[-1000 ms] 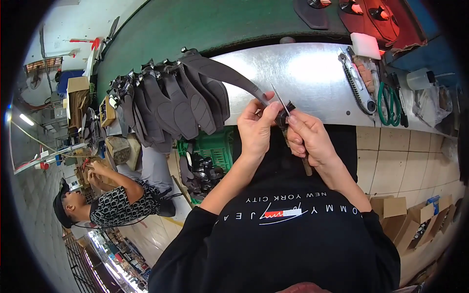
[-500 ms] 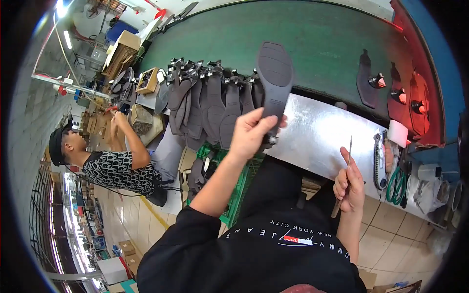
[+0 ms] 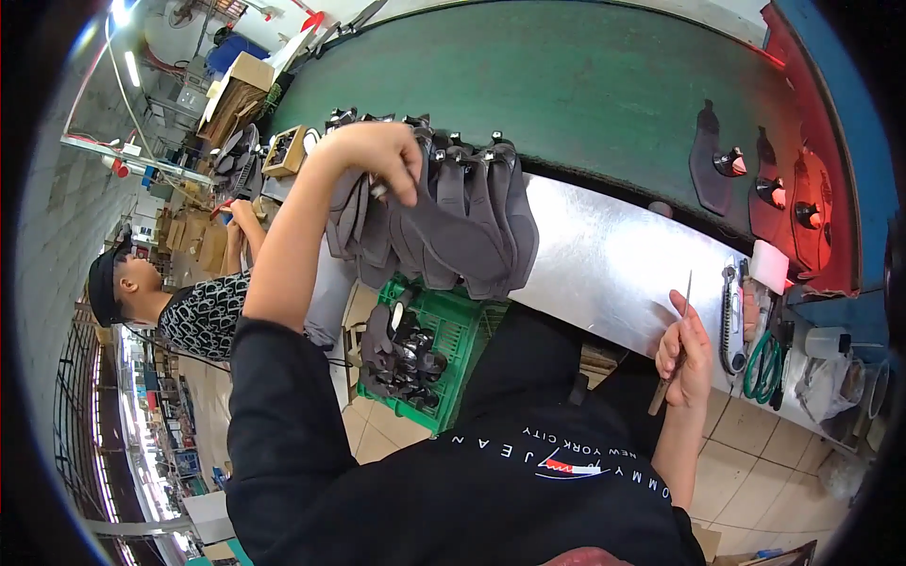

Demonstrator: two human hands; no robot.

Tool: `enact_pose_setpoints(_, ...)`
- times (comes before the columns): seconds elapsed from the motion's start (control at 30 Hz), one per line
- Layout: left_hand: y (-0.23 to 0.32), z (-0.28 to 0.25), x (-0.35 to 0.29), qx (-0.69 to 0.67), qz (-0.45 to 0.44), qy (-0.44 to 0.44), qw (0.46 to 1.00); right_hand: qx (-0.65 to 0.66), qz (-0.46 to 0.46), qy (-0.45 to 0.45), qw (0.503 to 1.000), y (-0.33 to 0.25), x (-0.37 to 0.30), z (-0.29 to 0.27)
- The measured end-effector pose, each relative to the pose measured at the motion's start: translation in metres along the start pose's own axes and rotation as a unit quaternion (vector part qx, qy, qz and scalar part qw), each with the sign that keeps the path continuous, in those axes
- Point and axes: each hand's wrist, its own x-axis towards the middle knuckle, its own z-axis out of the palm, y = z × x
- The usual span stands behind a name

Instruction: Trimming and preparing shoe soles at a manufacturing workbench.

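We are gripping a grey sole [image 3: 406, 203] with our left hand [image 3: 377, 156] among the row of soles [image 3: 462, 231] on the worktop [image 3: 604, 264]; our right hand [image 3: 686, 354], beside that worktop, is clutching a thin blade [image 3: 681, 321]. Trimming seems unfinished.

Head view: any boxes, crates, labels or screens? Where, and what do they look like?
Green plastic crate: below the bench edge, lattice walls, holds dark shoe parts.
Cardboard box: upper left beyond the belt, brown, rectangular.
Small wooden box: left end of the bench, open, tan.
White block: right bench end, plain.
No screens visible.
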Motion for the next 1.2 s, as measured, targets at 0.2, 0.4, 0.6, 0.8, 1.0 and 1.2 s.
enact_pose_setpoints(0.2,0.024,-0.024,0.082,0.260,0.028,0.303,0.916,-0.102,-0.049,-0.001,0.994,-0.009,0.000,0.007)
enact_pose_setpoints(0.4,0.124,0.007,0.144,0.122,0.284,0.354,0.883,-0.516,-0.307,0.146,0.786,-0.042,0.014,-0.001)
enact_pose_setpoints(0.6,0.250,0.073,0.267,-0.061,0.339,0.439,0.830,-0.680,-0.361,0.173,0.614,-0.056,0.031,-0.001)
enact_pose_setpoints(0.8,0.341,0.117,0.315,-0.186,0.320,0.564,0.738,-0.724,-0.328,0.185,0.578,-0.054,0.036,-0.018)
enact_pose_setpoints(1.0,0.335,0.137,0.302,-0.214,0.210,0.594,0.746,-0.754,-0.338,0.158,0.541,-0.050,0.041,-0.019)
enact_pose_setpoints(1.2,0.332,0.117,0.280,-0.365,0.338,0.567,0.657,-0.764,-0.360,0.132,0.519,-0.050,0.036,-0.010)
